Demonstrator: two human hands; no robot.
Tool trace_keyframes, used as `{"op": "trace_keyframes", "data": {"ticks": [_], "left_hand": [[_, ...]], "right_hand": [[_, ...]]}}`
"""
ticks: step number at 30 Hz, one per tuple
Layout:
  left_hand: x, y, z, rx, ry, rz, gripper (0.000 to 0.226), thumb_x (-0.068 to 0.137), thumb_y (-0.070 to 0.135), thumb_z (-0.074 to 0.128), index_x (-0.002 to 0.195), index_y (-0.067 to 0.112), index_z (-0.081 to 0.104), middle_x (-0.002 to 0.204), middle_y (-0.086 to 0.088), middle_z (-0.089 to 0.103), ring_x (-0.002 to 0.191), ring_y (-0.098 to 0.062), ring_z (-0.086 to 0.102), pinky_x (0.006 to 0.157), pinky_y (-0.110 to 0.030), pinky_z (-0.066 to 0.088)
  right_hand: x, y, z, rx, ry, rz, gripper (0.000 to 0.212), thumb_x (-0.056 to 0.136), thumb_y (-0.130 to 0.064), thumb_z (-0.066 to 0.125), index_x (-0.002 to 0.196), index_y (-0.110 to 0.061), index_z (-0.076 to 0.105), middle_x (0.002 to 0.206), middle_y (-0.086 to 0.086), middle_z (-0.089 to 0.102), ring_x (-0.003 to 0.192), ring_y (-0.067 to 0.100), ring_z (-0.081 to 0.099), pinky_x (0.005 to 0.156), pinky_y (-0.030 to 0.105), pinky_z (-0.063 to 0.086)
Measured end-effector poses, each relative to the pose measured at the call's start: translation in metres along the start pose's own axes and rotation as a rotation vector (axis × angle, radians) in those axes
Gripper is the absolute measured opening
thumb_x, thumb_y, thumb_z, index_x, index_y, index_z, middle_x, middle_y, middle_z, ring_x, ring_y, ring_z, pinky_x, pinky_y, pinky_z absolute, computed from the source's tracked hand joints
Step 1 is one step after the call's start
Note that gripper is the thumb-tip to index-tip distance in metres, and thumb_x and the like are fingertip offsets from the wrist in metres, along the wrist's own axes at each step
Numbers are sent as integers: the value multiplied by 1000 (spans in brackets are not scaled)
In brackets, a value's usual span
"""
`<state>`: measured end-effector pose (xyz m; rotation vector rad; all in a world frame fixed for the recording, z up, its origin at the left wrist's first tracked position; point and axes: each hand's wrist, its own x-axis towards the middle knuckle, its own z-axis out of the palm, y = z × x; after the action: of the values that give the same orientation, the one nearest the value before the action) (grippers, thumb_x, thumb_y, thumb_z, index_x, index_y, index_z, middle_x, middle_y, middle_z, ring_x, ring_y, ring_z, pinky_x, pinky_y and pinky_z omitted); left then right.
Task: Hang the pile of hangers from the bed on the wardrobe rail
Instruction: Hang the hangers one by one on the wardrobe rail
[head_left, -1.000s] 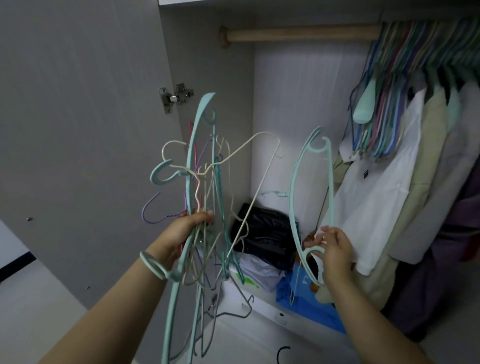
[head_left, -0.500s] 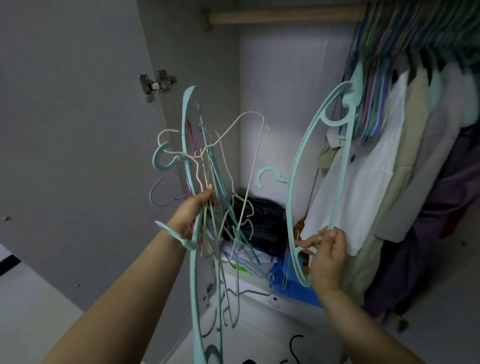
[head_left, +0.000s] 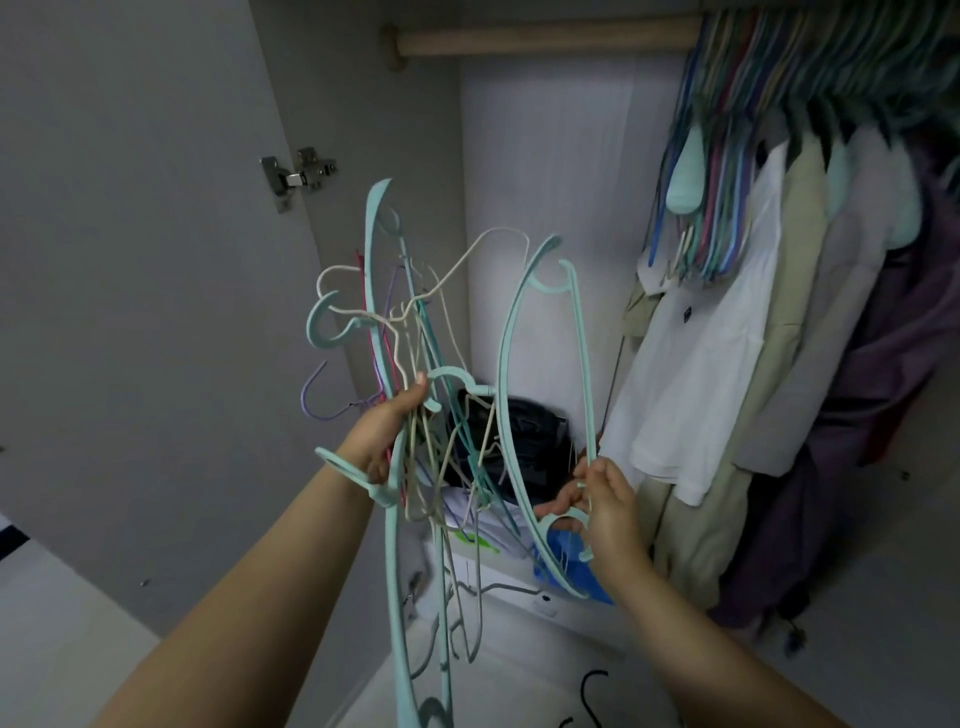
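Left hand (head_left: 382, 434) gripping hanger bundle (head_left: 415, 374), right hand (head_left: 605, 506) pinching teal hanger (head_left: 540, 364)

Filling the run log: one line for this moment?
left hand: grips hanger bundle | right hand: holds mint hanger | rail: not reached

Two hands are in view: the left hand (head_left: 382, 434) grips a tangled bundle of hangers (head_left: 415, 374), too many and too snarled to count; the right hand (head_left: 605, 501) holds one mint hanger (head_left: 540, 374). One wooden rail (head_left: 545, 39) spans the top. On the rail, right of its bare stretch, hang dozens of hangers (head_left: 727, 171) and about five garments (head_left: 727, 338).
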<state>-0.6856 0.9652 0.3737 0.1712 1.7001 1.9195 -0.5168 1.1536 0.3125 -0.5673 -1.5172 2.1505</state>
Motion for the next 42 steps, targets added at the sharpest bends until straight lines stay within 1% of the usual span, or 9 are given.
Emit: {"op": "trace_keyframes", "data": {"ticks": [4, 9, 13, 20, 23, 26, 32, 39, 42], "left_hand": [[-7, 4, -3, 32, 46, -23, 44, 86, 43, 68, 110, 6, 72, 91, -14, 74, 80, -28, 70, 91, -45, 53], [-13, 10, -8, 110, 66, 31, 47, 78, 41, 72, 108, 4, 71, 107, -23, 69, 94, -35, 66, 98, -50, 49], [-17, 14, -8, 133, 53, 53, 37, 82, 37, 71, 100, 5, 73, 101, -21, 65, 89, -32, 61, 93, -46, 49], [-33, 19, -9, 140, 35, 106, 22, 93, 23, 61, 100, 6, 73, 94, -10, 74, 81, -20, 69, 70, -23, 58], [-36, 19, -15, 136, 38, 106, 23, 93, 24, 62, 99, 6, 73, 99, -13, 74, 89, -26, 68, 84, -32, 56], [-34, 14, -22, 117, 38, 83, 33, 90, 31, 65, 107, 3, 72, 107, -21, 70, 93, -31, 67, 91, -43, 55], [-28, 7, -25, 90, 70, 92, 31, 98, 30, 53, 79, 9, 66, 65, -2, 70, 57, -12, 67, 52, -21, 52], [-17, 3, -32, 64, 92, 93, 27, 94, 33, 59, 82, 10, 67, 70, -2, 71, 59, -12, 68, 53, -22, 53], [-15, 3, -29, 62, 98, 99, 26, 94, 33, 60, 84, 10, 67, 70, -3, 71, 59, -13, 69, 52, -21, 53]], "right_hand": [[9, 9, -2, 53, -135, 250, 34, 89, -40, 50, 86, -6, 56, 75, 18, 66, 73, 35, 68, 58, 33, 55], [43, -7, -2, -237, -214, 230, 51, 92, -54, 44, 132, -23, 42, 130, -2, 53, 114, 23, 58, 98, 44, 48], [95, -47, 15, -359, -43, 152, 75, 92, -60, 42, 149, -17, 23, 147, 5, 38, 118, 24, 52, 91, 35, 48], [142, -95, 33, -79, -119, 357, 57, 85, -66, 48, 111, -15, 43, 97, 6, 60, 84, 21, 60, 73, 35, 52], [153, -104, 31, -153, -197, 359, 51, 81, -68, 54, 86, -18, 53, 66, -1, 58, 60, 12, 53, 61, 27, 45], [158, -110, 33, -208, -271, 329, 47, 84, -64, 53, 88, -18, 62, 51, -6, 49, 45, 8, 42, 53, 23, 37], [161, -135, 35, -316, -114, 73, 40, 89, -47, 53, 68, -14, 59, 46, -3, 37, 32, 7, 24, 38, 16, 17], [147, -177, 17, -655, -316, -15, 28, 92, -38, 58, 86, -11, 59, 44, -6, 31, 34, 9, 24, 45, 19, 37], [141, -181, 12, -605, -262, -89, 23, 88, -32, 66, 79, -13, 56, 48, 1, 52, 37, 12, 43, 49, 24, 41]]}}
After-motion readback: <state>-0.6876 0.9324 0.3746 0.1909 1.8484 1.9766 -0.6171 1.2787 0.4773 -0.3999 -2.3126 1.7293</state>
